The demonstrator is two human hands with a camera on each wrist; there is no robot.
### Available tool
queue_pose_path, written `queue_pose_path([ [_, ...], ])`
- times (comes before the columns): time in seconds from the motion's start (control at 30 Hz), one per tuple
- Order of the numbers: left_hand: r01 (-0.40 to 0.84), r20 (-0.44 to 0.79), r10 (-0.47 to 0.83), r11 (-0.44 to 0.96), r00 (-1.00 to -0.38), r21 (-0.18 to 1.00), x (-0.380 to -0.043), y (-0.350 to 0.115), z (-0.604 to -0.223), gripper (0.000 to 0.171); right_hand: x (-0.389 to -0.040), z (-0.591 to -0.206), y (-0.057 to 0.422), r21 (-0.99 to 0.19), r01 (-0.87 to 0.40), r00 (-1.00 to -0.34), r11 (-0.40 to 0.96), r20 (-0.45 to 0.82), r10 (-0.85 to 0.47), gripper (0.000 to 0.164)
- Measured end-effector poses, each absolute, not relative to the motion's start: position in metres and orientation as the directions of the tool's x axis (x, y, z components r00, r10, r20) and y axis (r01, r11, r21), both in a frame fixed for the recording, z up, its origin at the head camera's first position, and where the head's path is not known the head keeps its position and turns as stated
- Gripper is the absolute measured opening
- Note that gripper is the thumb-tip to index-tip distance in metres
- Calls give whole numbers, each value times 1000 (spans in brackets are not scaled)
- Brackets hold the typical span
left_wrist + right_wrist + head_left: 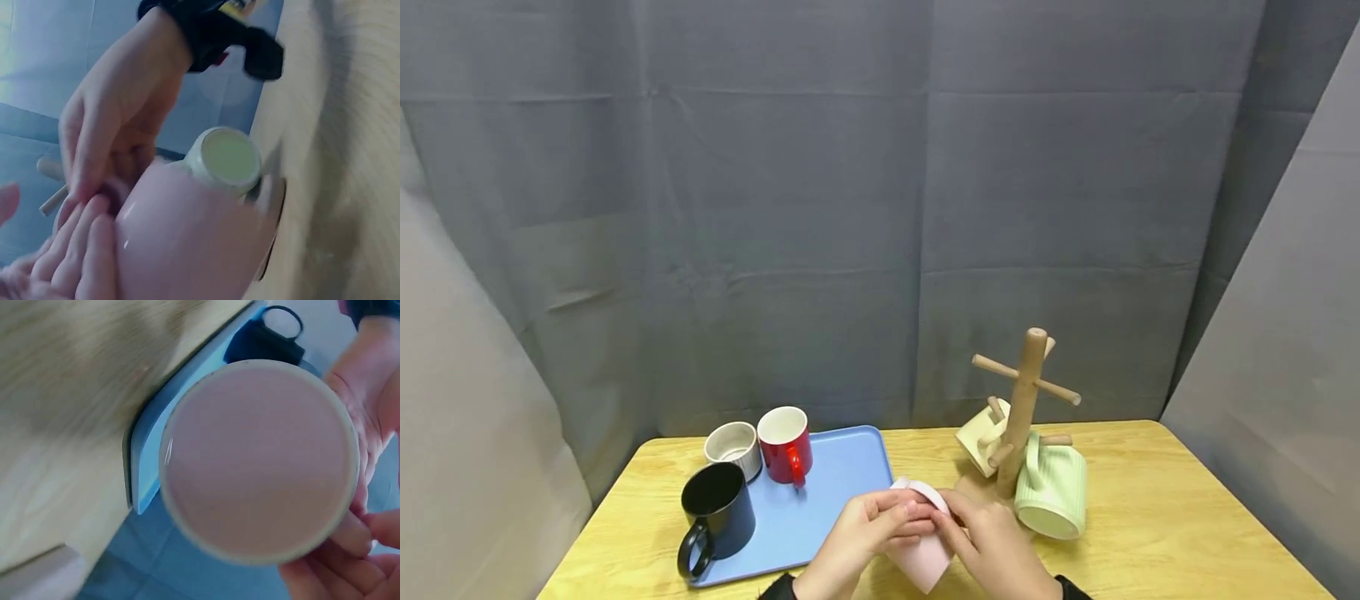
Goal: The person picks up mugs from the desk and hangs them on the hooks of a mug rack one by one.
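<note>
A pink mug point(925, 565) is held tilted between both hands at the front of the table. My left hand point(867, 531) holds it from the left, fingers at its handle. From the other side my right hand point(992, 543) pinches the handle between thumb and fingers. In the left wrist view, the mug's glossy side point(181, 237) fills the middle, and the right hand point(122, 122) reaches down to the handle. The right wrist view shows the mug's round base point(259, 462), which hides much of the left hand point(365, 406).
Right of the hands stands a wooden mug tree point(1021, 417). A green mug point(1054, 496) and a cream mug point(976, 437) hang on its lower pegs. On the left, a blue tray point(846, 467) carries a black mug point(730, 512), a red mug point(786, 454) and a whitish cup point(737, 450).
</note>
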State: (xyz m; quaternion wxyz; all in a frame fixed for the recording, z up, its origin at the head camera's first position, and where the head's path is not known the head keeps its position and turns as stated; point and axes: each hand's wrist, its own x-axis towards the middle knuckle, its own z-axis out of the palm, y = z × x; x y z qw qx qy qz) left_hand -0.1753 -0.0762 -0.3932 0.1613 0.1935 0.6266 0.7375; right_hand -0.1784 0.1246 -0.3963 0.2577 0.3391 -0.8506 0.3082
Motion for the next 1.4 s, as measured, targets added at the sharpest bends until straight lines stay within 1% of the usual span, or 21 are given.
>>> queue_pose_path([
  [0.03, 21, 94, 489, -154, -867, 988, -175, -76, -393, 46, -180, -396, 128, -394, -721, -663, 570, 630, -404, 10],
  [0.1, 62, 114, 482, -123, -869, 991, -175, -78, -392, 44, -182, -395, 136, -507, -667, -736, 546, 562, -377, 10],
  [0.17, 145, 160, 436, -67, -885, 987, -174, -81, -393, 41, -185, -394, 146, -626, -575, -818, 526, 452, -356, 13],
  [0.23, 250, 218, 362, 44, -906, 967, -173, -85, -395, 38, -188, -392, 155, -715, -463, -885, 524, 339, -320, 19],
  [0.27, 291, 244, 324, 103, -914, 951, -173, -86, -396, 38, -189, -390, 159, -742, -420, -906, 523, 302, -298, 21],
  [0.33, 356, 294, 274, 218, -916, 909, -172, -87, -400, 44, -191, -387, 163, -776, -355, -933, 522, 260, -248, 23],
  [0.4, 378, 308, 260, 289, -915, 879, -173, -86, -405, 50, -194, -385, 166, -784, -334, -942, 523, 266, -203, 23],
  [0.43, 385, 311, 267, 300, -912, 873, -174, -84, -407, 53, -195, -384, 167, -782, -338, -941, 524, 283, -185, 22],
  [0.5, 404, 322, 284, 306, -903, 862, -175, -77, -412, 54, -197, -382, 170, -775, -342, -939, 532, 306, -159, 22],
  [0.57, 410, 332, 282, 292, -900, 864, -176, -69, -414, 47, -200, -379, 174, -758, -358, -932, 545, 330, -153, 23],
  [0.7, 443, 382, 251, 265, -889, 856, -183, -48, -412, 29, -205, -376, 188, -740, -342, -936, 580, 323, -139, 28],
  [0.8, 457, 400, 249, 240, -882, 857, -188, -33, -408, 22, -202, -377, 201, -731, -315, -944, 605, 306, -122, 31],
  [0.9, 441, 385, 256, 223, -887, 869, -189, -22, -404, 20, -198, -375, 213, -722, -299, -951, 624, 282, -130, 31],
  [1.0, 407, 347, 266, 217, -899, 888, -187, -17, -399, 19, -194, -369, 219, -719, -297, -953, 629, 260, -154, 29],
  [1.1, 380, 322, 256, 227, -912, 897, -185, -16, -390, 18, -194, -361, 221, -730, -312, -950, 608, 249, -189, 25],
  [1.2, 369, 310, 253, 237, -916, 898, -185, -13, -381, 18, -195, -355, 224, -735, -322, -947, 597, 250, -203, 25],
  [1.4, 364, 296, 281, 231, -913, 902, -178, 5, -374, 19, -184, -353, 240, -699, -297, -954, 651, 243, -174, 26],
])
